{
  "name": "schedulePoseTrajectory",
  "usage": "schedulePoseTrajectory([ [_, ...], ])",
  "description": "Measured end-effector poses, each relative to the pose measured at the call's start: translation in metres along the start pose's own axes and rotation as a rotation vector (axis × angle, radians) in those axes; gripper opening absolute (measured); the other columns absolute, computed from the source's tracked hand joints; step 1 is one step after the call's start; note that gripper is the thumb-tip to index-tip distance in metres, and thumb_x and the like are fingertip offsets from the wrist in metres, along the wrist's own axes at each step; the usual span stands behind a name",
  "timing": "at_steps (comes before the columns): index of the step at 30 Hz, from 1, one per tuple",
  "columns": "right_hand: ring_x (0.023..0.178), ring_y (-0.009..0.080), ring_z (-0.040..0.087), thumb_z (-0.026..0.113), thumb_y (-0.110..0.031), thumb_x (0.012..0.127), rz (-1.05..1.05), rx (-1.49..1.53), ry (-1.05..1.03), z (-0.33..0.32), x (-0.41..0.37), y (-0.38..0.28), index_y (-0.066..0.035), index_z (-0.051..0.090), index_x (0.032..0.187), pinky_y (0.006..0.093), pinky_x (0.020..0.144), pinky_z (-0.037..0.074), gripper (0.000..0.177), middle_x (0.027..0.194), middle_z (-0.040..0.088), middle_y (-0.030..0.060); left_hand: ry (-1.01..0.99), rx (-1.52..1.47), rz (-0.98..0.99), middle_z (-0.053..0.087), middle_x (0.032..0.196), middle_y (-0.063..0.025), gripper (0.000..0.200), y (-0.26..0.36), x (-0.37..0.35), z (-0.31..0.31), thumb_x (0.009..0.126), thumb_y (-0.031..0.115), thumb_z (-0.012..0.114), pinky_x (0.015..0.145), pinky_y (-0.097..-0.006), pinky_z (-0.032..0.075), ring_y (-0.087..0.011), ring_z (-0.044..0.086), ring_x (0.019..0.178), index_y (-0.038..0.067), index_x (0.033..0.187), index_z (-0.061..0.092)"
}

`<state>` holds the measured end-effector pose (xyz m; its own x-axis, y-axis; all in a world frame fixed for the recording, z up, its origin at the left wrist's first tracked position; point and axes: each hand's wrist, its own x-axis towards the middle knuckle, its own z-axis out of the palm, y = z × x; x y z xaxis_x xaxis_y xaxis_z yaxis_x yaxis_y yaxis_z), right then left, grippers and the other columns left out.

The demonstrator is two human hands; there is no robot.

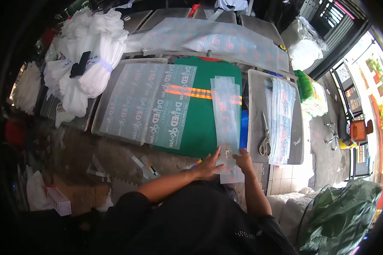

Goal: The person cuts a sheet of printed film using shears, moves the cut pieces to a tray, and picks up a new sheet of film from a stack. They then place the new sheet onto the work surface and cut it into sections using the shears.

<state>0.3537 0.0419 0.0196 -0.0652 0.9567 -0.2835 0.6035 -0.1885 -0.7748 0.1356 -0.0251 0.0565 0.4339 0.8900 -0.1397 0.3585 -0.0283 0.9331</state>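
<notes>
A stack of long translucent printed film strips (226,114) lies over the right part of a green garment (202,114) with orange reflective bands. The strips' near ends hang past the platen's front edge. My left hand (208,165) rests at the left edge of this near end, fingers stretched and apart. On the opposite edge, my right hand (243,161) is closed with the strip pinched between thumb and curled fingers. A wide printed film sheet (144,106) covers the garment's left side and the neighbouring grey platen.
To the right, scissors (264,136) and more film strips (281,119) lie on a grey platen (256,93). A long film sheet (212,36) spans the back. Bundled white material (89,46) with a dark phone (80,64) is at left. Green bags (310,93) stand right.
</notes>
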Motion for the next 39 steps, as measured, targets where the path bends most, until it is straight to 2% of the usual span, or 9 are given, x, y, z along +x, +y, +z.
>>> schedulePoseTrajectory([
  [3,0.086,0.0192,0.06,0.072,-0.009,0.077,0.183,0.134,-0.05,-0.004,-0.015,0.002,0.005,0.063,0.104,0.0328,0.074,0.047,0.031,0.092,0.065,0.0125,-0.096,-0.027,0.003,0.025,0.151,-0.0268,0.091,-0.004,-0.008,0.0,0.094,0.043,0.052,0.113,-0.0516,0.017,-0.0335,0.034,0.138,0.003,0.15,-0.007],
  [6,0.08,0.0174,0.059,0.07,-0.015,0.08,0.082,0.007,-0.091,-0.022,-0.03,-0.01,0.004,0.061,0.109,0.0331,0.07,0.047,0.035,0.089,0.063,0.0093,0.048,-0.528,0.04,0.039,0.144,-0.024,0.079,-0.021,-0.007,0.012,0.096,0.043,0.05,0.108,-0.0511,0.029,-0.0321,0.046,0.13,0.002,0.15,0.009],
  [11,0.089,0.0207,0.06,0.066,-0.023,0.086,0.193,0.125,-0.278,-0.065,-0.039,-0.082,0.004,0.053,0.122,0.0339,0.078,0.047,0.047,0.098,0.065,0.014,0.443,-0.964,-0.397,0.064,0.114,-0.0159,0.063,-0.033,-0.009,-0.01,0.097,0.047,0.046,0.097,-0.0469,0.041,-0.0297,0.063,0.104,0.003,0.14,0.037],
  [15,0.104,0.0251,0.059,0.065,-0.031,0.088,0.036,-0.054,-0.335,-0.067,-0.03,-0.063,0.007,0.049,0.127,0.0337,0.089,0.045,0.057,0.111,0.062,0.0216,0.403,-1.193,-0.523,0.058,0.124,-0.019,0.074,-0.023,0.011,-0.015,0.093,0.057,0.045,0.093,-0.0449,0.043,-0.0317,0.058,0.112,0.006,0.144,0.029],
  [22,0.109,0.0357,0.057,0.059,-0.038,0.091,-0.143,-0.277,-0.696,-0.113,-0.017,-0.048,0.002,0.05,0.124,0.04,0.092,0.044,0.053,0.118,0.059,0.0238,0.656,-1.409,-0.112,0.059,0.123,-0.0119,0.05,-0.024,0.072,-0.032,0.094,0.04,0.048,0.102,-0.0479,0.041,-0.0297,0.056,0.114,0.005,0.128,0.047],
  [29,0.104,0.0378,0.061,0.059,-0.037,0.09,-0.23,-0.556,-0.709,-0.23,0.012,-0.009,-0.007,0.055,0.123,0.0447,0.086,0.048,0.045,0.107,0.064,0.0231,1.16,-1.133,-0.002,0.056,0.105,-0.0067,0.043,-0.044,0.143,-0.017,0.073,0.008,0.056,0.082,-0.0394,0.05,-0.0223,0.056,0.092,0.009,0.116,0.053],
  [30,0.098,0.0389,0.062,0.061,-0.034,0.089,-0.475,-0.478,-0.725,-0.247,0.018,0.004,-0.005,0.058,0.114,0.0432,0.082,0.048,0.038,0.102,0.064,0.0236,1.269,-1.052,0.016,0.056,0.102,-0.0062,0.046,-0.048,0.166,-0.013,0.073,0.003,0.054,0.078,-0.0365,0.049,-0.0196,0.055,0.091,0.009,0.119,0.051],
  [36,0.082,0.0308,0.062,0.059,-0.024,0.092,-0.222,-0.244,-0.448,-0.289,0.036,0.039,0.0,0.056,0.1,0.0398,0.071,0.047,0.025,0.091,0.064,0.0196,1.119,-0.702,0.094,0.052,0.108,-0.0088,0.047,0.14,0.284,-0.03,0.069,-0.003,0.05,0.079,-0.0347,0.049,-0.0184,0.053,0.096,0.003,0.116,0.046],
  [39,0.088,0.0182,0.058,0.055,-0.019,0.096,-0.238,-0.061,-0.353,-0.293,0.05,0.032,0.002,0.057,0.105,0.033,0.077,0.047,0.023,0.092,0.064,0.0138,0.955,-0.495,0.253,0.056,0.111,-0.0133,0.067,0.177,0.362,-0.043,0.085,0.015,0.059,0.08,-0.0372,0.047,-0.0214,0.056,0.084,0.002,0.142,0.026],
])
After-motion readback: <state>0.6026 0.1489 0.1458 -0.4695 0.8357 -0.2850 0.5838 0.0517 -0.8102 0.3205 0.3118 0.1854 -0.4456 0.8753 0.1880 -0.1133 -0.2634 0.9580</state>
